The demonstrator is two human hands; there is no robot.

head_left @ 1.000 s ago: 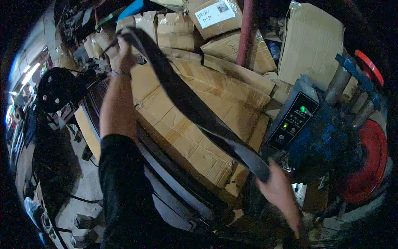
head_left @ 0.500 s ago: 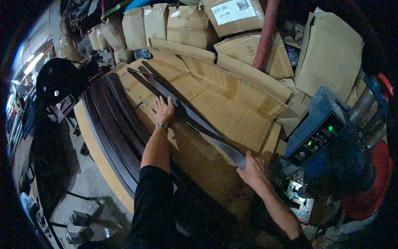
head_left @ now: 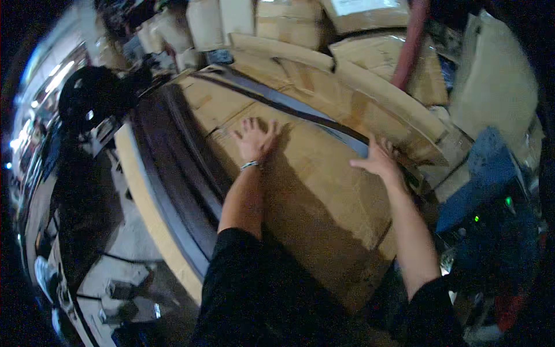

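My left hand [head_left: 255, 139], with a bracelet at the wrist, is spread open over the cardboard sheet [head_left: 312, 191], fingertips near the middle. Beyond it, a long strip [head_left: 289, 109], dark with a grey-blue face, lies diagonally along the back of the cardboard. My right hand [head_left: 378, 159] is at that strip's near right end, thumb and fingers apart, touching it or just beside it; I cannot tell which. Several dark brown strips [head_left: 173, 144] lie side by side left of my left arm, along the pale edge [head_left: 150, 208] of the work surface.
Cardboard boxes [head_left: 283, 23] are piled along the back, beside a red post [head_left: 410, 63]. A blue machine [head_left: 474, 179] with lit indicators stands at the right. A black round machine part [head_left: 87, 110] is at the left. Concrete floor [head_left: 133, 243] shows below.
The long strip came down from the air onto the cardboard and moved toward the back. My right hand released its grip and moved up. My left hand left the strip for bare cardboard.
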